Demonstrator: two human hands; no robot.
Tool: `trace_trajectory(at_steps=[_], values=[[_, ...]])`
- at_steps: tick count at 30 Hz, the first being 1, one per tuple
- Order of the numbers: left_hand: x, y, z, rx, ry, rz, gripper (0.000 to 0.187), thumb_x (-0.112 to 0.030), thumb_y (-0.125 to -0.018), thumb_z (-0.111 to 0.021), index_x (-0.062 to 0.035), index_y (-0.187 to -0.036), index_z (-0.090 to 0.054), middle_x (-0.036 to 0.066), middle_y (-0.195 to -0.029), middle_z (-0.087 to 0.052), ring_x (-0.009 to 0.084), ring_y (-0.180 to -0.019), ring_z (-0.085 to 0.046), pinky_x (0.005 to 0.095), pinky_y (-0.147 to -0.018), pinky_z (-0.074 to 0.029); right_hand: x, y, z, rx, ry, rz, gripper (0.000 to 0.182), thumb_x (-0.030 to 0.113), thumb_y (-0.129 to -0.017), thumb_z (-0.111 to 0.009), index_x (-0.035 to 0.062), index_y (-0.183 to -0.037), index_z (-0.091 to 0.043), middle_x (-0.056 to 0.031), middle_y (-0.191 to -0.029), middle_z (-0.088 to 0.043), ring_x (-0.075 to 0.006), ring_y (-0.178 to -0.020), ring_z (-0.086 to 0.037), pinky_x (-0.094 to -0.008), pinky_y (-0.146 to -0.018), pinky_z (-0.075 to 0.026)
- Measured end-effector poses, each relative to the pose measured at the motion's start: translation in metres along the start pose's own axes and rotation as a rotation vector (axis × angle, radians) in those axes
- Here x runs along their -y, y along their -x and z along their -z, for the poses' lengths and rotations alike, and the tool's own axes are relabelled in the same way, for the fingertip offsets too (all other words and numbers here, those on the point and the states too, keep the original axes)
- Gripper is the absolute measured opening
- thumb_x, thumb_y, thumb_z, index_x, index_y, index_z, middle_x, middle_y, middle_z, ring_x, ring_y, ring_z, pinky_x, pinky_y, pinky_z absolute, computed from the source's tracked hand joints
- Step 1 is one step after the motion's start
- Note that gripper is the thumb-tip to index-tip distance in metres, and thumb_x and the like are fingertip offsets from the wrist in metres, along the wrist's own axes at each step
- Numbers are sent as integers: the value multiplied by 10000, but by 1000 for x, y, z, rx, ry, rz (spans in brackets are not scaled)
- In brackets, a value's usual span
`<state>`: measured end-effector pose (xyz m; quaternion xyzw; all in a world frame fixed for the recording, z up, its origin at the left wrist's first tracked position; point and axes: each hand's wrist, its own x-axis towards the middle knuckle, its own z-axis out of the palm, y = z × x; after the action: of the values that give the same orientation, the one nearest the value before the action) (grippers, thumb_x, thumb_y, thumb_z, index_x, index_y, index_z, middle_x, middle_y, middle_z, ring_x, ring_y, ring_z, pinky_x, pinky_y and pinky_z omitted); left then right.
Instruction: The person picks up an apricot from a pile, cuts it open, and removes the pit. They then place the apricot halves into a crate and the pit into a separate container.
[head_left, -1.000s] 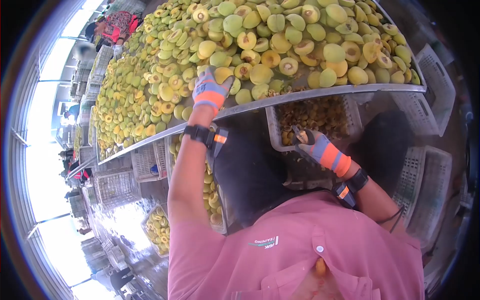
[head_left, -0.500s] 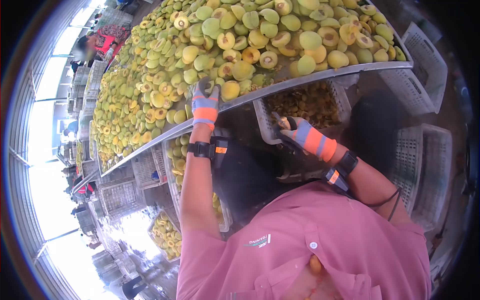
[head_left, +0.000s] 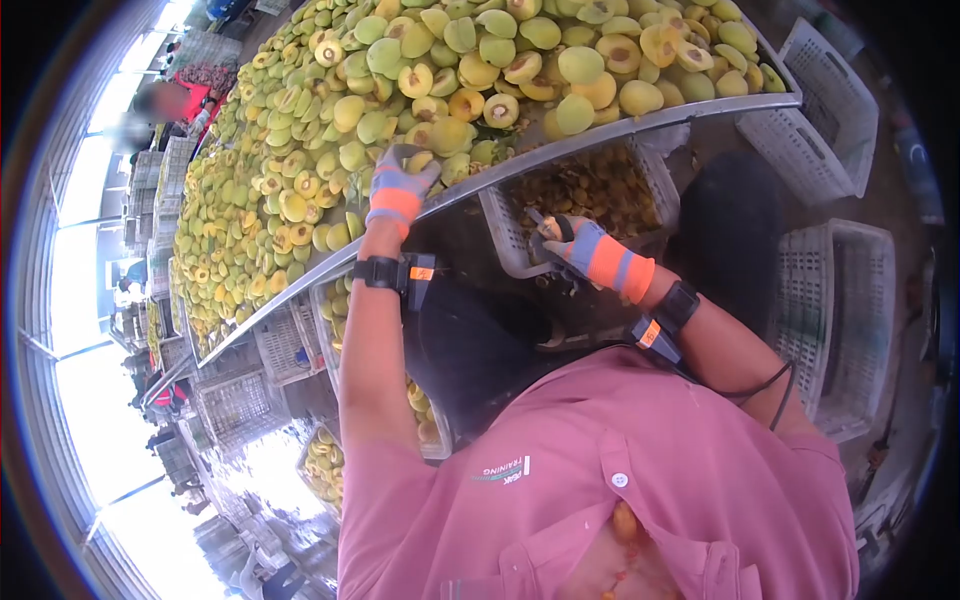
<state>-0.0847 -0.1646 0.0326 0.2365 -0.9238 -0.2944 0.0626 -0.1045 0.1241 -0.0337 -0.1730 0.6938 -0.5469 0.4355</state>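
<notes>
1. Since the earlier frame both hands are sitting a little higher and further left in view; left hand (head_left: pixel 400 180) is now resting at the table edge instead of reaching deeper into the fruit.
2. Nearest: pink shirt (head_left: pixel 600 490) is filling the bottom of the view, with a wrist band (head_left: pixel 680 303) on the right arm and another (head_left: pixel 383 272) on the left.
3. Right hand (head_left: pixel 572 240), in a grey-orange glove, is curling shut around a small tool (head_left: pixel 540 222), hovering just in front of the white crate (head_left: pixel 505 235).
4. That crate is sitting under the table rim and holding brownish fruit pits (head_left: pixel 590 190).
5. Left hand, gloved, is lying palm-down, fingers closing over a peach half (head_left: pixel 418 160) at the metal rim (head_left: pixel 620 125).
6. Beyond: peach halves (head_left: pixel 400 70) are covering the long table, yellow-green, many cut side up.
7. Far left: another person (head_left: pixel 175 100) is working at the same table; empty crates (head_left: pixel 840 310) are standing at right.
</notes>
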Motion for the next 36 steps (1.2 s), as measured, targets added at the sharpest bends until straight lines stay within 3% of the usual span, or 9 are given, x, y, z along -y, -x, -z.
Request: trace_trajectory(at_steps=[3, 8, 14, 15, 19, 24, 28, 32, 36], values=[[3, 27, 13, -75, 923, 253, 341, -324, -919, -521, -60, -1107, -624, 111, -1021, -643, 185, -879, -634, 287, -676, -520, -2, 2, 2, -50, 146, -14, 261, 197, -846, -622, 36, -1049, -649, -111, -841, -667, -209, -747, -635, -313, -674, -494], [-24, 86, -9, -119, 1295, 136, 365, -409, -933, -482, -130, -1146, -585, 49, -1054, -645, 198, -915, -640, 335, -692, -545, 8, 5, -9, 29, -66, -37, 223, 183, -842, -620, 52, -1021, -644, -81, -791, -640, -163, -717, -601, -289, -646, -473], [-52, 125, -40, -135, 1259, 213, 349, -368, -918, -508, -115, -1152, -568, 43, -1068, -644, 180, -923, -638, 314, -718, -542, 30, 16, -18, 17, -98, 314, 177, 145, -801, -619, 44, -946, -629, -69, -761, -621, -154, -679, -554, -298, -643, -467], [-53, 128, -44, -114, 1279, 205, 344, -309, -899, -531, -94, -1167, -550, 51, -1066, -641, 182, -931, -634, 311, -736, -540, 33, 18, -21, -65, 29, 441, 209, 182, -788, -616, 37, -940, -618, -131, -788, -646, -266, -698, -594, -354, -681, -481], [-40, 128, -59, 13, 1185, 104, 466, 51, -806, -626, 24, -1241, -461, 103, -1054, -622, 197, -991, -611, 300, -812, -526, 47, 26, -14, -73, 281, 366, 269, 247, -792, -595, 37, -959, -620, -211, -857, -648, -385, -824, -612, -415, -747, -490], [-59, 124, -60, -29, 429, -333, 290, 33, -871, -516, 27, -1156, -569, 95, -1048, -624, 183, -952, -616, 286, -770, -523, 51, 30, -11, -108, 486, 259, 293, 282, -805, -580, 30, -944, -636, -238, -882, -645, -397, -891, -619, -440, -782, -499], [-70, 120, -71, -11, 927, 24, 373, 44, -756, -549, 40, -1127, -590, 172, -1037, -633, 287, -911, -633, 348, -807, -513, 43, 25, -11, -126, 495, 245, 282, 282, -810, -575, 29, -910, -645, -240, -870, -648, -402, -873, -624, -446, -774, -503], [-66, 122, -84, -110, 691, -193, 372, 36, -736, -575, 10, -1106, -610, 166, -1003, -644, 294, -898, -634, 348, -804, -510, 35, 22, -11, -117, 463, 203, 304, 286, -807, -569, 15, -915, -655, -248, -880, -649, -407, -869, -625, -439, -769, -505], [-60, 119, -89, -23, 715, -69, 298, 7, -789, -566, -19, -1080, -627, 130, -964, -653, 248, -864, -642, 316, -788, -510, 21, 16, -12, -35, 305, 190, 329, 271, -793, -564, -8, -941, -654, -264, -886, -646, -416, -858, -623, -427, -753, -502]])
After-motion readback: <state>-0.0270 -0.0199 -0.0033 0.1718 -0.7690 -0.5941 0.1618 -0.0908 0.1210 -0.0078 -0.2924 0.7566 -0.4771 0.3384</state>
